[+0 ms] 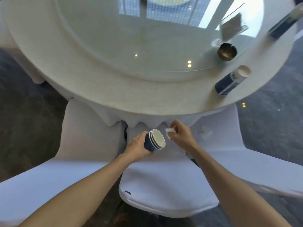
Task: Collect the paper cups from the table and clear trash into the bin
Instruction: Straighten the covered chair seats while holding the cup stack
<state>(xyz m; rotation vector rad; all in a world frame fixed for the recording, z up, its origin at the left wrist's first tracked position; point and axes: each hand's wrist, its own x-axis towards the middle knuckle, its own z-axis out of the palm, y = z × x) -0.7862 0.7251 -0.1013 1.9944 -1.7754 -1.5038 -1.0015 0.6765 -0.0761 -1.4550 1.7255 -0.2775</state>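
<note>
My left hand (137, 145) grips a stack of nested blue paper cups (155, 140) with white insides, tilted so the open mouth faces right. My right hand (181, 133) pinches a crumpled white tissue (169, 131) right beside the cups' rim. Both hands are below the near edge of the round white-clothed table (114, 89), above white chair covers. Another blue paper cup (232, 80) lies on its side on the table at the right. No bin is in view.
A glass turntable (131, 38) covers the table's middle, with a dark metal ashtray (227, 51) and a clear card stand (232, 27) at its right. White-covered chairs (164, 185) stand below my hands and to both sides. The floor is dark stone.
</note>
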